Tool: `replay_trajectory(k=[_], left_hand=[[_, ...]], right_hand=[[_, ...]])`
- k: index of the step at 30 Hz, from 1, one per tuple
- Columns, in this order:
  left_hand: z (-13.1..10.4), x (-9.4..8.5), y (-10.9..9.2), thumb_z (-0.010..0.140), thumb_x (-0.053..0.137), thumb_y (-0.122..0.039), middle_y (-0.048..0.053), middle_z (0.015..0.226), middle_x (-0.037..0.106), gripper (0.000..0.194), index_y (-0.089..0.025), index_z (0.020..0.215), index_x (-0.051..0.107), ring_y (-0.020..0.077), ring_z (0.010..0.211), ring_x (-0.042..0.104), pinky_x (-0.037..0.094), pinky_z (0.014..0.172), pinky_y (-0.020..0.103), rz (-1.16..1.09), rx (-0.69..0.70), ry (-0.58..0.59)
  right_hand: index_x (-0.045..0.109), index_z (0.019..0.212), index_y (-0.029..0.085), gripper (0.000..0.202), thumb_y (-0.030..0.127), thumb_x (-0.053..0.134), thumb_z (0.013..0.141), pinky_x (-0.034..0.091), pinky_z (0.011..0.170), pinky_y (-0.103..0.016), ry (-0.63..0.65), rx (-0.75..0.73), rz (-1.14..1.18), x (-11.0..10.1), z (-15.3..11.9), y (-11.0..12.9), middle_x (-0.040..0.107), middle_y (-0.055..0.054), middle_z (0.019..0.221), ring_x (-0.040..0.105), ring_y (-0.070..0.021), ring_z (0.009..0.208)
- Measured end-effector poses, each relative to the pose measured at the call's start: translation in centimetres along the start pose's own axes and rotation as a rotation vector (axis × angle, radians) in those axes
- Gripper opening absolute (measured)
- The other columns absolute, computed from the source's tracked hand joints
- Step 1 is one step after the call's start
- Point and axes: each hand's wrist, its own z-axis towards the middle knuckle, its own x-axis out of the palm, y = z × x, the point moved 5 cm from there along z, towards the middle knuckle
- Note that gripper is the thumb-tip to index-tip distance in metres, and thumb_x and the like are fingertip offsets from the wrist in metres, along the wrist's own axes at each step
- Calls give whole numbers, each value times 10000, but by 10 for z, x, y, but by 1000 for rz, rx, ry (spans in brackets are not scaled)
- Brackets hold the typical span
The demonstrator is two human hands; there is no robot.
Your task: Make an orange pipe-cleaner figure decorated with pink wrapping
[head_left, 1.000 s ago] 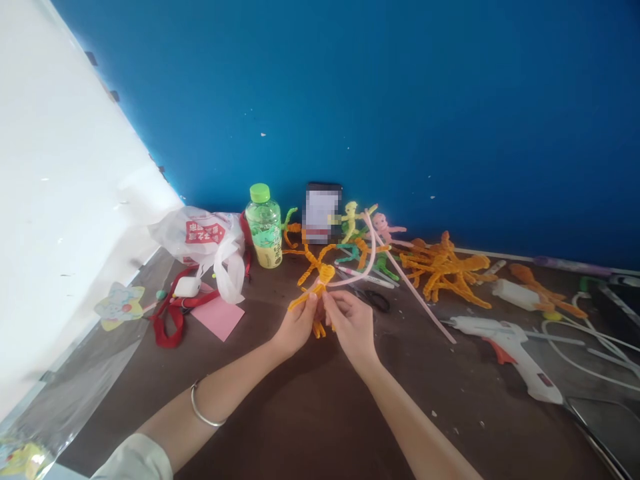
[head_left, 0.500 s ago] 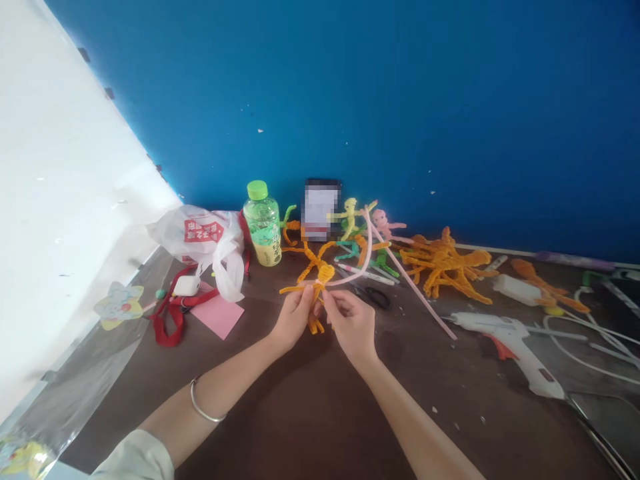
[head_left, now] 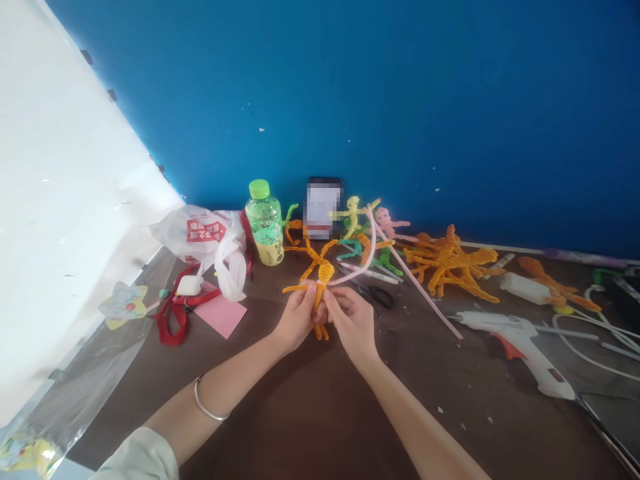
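Note:
An orange pipe-cleaner figure [head_left: 326,270] is held between both hands at the middle of the view, its head up and its legs hanging below the fingers. My left hand [head_left: 299,316] pinches its left side, where an orange strand sticks out. My right hand [head_left: 352,323] pinches the other side, thumb and forefinger at the body. A long pink pipe cleaner [head_left: 370,250] runs from the figure up to the right, bends sharply and comes down to the table. Where it meets the figure is partly hidden by the fingers.
A green-capped bottle [head_left: 267,223], a white plastic bag [head_left: 200,230] and a phone [head_left: 323,208] stand at the back. Small figures and an orange pile [head_left: 450,263] lie behind the hands. Black scissors [head_left: 381,297] lie nearby; a glue gun [head_left: 520,340] is at right, pink paper [head_left: 221,315] at left.
The view has shifted slightly, so everything sits a little further right. Both hands keep their grip on the orange figure, whose legs show slightly lower.

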Motion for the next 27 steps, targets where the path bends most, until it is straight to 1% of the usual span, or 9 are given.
replay_trajectory(k=[4, 8, 12, 15, 18, 21, 23, 27], left_hand=[[0, 0, -1, 810, 461, -422, -40, 492, 395, 361, -145, 579, 440, 47, 448, 358, 316, 457, 181, 4, 20, -22], [-1, 1, -1, 797, 476, -433, -48, 492, 384, 344, -151, 603, 435, 46, 435, 361, 316, 447, 186, 41, 38, -22], [-1, -7, 3, 760, 499, -488, -51, 498, 392, 353, -155, 655, 451, 49, 414, 368, 328, 425, 190, 155, 37, -120], [-1, -12, 6, 753, 481, -523, -47, 498, 407, 376, -149, 719, 483, 56, 404, 384, 336, 409, 192, 256, 39, -169], [-1, -13, 5, 773, 460, -510, -52, 505, 413, 368, -151, 845, 498, 58, 415, 394, 340, 414, 183, 296, 86, -150], [-1, -12, 5, 802, 430, -483, -60, 519, 412, 355, -166, 957, 477, 56, 426, 393, 336, 420, 175, 311, 115, -108], [-1, -11, 6, 812, 424, -465, -62, 526, 411, 339, -172, 977, 470, 54, 435, 394, 334, 426, 171, 323, 120, -92], [-3, -10, 4, 802, 461, -439, -66, 521, 399, 301, -178, 950, 480, 51, 451, 399, 333, 443, 168, 319, 152, -76]], right_hand=[[594, 828, 150, 217, 344, 607, 731, 469, 454, -234, 6, -16, -9, 0, 0, 1, 603, 11, 538, 554, -116, 449], [623, 803, 143, 203, 328, 615, 721, 465, 454, -229, -63, -33, -46, -3, -1, 3, 610, 0, 557, 553, -116, 464], [627, 753, 143, 196, 332, 626, 706, 450, 446, -222, -148, -72, -105, -7, -3, 4, 620, -14, 571, 548, -116, 472], [634, 694, 138, 216, 355, 634, 691, 419, 408, -216, -172, -75, -128, -8, -4, 6, 604, -11, 531, 516, -106, 428], [640, 653, 135, 252, 386, 638, 679, 367, 368, -206, -158, -31, -108, -8, -2, 8, 561, 8, 462, 469, -90, 379], [632, 614, 134, 281, 410, 648, 663, 314, 347, -201, -144, 17, -70, -9, -1, 6, 501, 29, 409, 416, -73, 354], [615, 582, 136, 291, 414, 655, 656, 286, 348, -200, -138, 42, -31, -10, 0, 2, 460, 44, 388, 382, -63, 348], [551, 502, 146, 319, 402, 667, 653, 240, 355, -200, -125, 95, 98, -9, 2, -7, 416, 57, 368, 334, -48, 345]])
